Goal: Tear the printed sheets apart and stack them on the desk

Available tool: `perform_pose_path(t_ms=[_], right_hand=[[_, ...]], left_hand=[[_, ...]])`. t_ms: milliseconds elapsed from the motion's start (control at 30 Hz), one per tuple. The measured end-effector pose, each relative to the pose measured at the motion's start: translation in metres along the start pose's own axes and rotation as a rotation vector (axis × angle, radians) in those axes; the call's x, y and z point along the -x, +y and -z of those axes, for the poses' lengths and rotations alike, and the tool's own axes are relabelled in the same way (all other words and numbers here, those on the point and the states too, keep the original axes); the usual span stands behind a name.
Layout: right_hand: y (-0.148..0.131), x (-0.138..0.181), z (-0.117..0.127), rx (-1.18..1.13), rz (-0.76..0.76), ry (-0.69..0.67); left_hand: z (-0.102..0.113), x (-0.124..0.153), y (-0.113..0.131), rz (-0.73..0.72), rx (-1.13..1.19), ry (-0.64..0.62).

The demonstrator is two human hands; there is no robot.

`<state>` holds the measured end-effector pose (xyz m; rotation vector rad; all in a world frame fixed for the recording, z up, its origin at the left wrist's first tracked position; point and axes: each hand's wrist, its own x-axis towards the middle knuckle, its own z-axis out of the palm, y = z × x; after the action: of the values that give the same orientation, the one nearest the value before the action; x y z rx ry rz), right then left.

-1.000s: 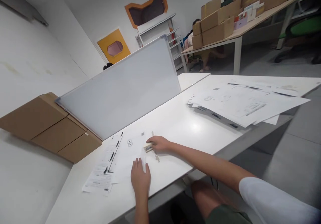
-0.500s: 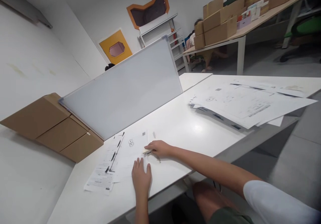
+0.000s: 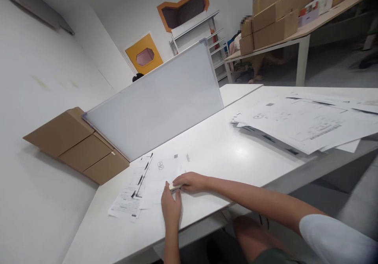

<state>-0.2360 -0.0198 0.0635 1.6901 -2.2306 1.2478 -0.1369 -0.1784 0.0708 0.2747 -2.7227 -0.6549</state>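
My right hand (image 3: 193, 182) has its fingers closed on a small cream-coloured bar (image 3: 175, 187), whose exact kind I cannot make out. My left hand (image 3: 171, 205) meets the bar's left end, its fingers on one side and the thumb on the other. Beneath the hands is a printed sheet of paper (image 3: 163, 175) with a small round drawing and a square code near its top. More printed sheets (image 3: 126, 199) with black marks lie to its left. A small grey mark or scrap (image 3: 187, 157) shows beyond my right hand.
A whiteboard panel (image 3: 159, 102) stands across the white table (image 3: 206, 149). Stacked cardboard boxes (image 3: 85, 149) sit behind its left end. A thick pile of printed sheets (image 3: 295, 126) lies at the right. Farther back, another table (image 3: 325, 35) carries more boxes, with a person partly visible behind.
My left hand has moved from lying flat on the paper to the bar's left end. My right hand has brought the bar slightly nearer to me. The view has shifted a little left.
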Motion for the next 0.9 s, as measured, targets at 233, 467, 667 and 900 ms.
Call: perform_pose_path(t_ms=[233,467,667,900], right_hand=[[-0.001,0.002,0.003,-0.165,-0.007,-0.036],[0.004,-0.001,-0.001,-0.026,0.036,-0.006],[0.006,0.002,-0.005,0.051,0.049,-0.075],[0.004,0.002,-0.001,-0.065,-0.03,-0.051]], left_hand=[[0.001,0.005,-0.003,0.01,0.081,0.001],[0.002,0.014,-0.004,-0.101,0.033,0.129],[-0.002,0.018,0.0,-0.148,-0.072,0.248],[-0.004,0.017,0.001,-0.06,-0.133,0.246]])
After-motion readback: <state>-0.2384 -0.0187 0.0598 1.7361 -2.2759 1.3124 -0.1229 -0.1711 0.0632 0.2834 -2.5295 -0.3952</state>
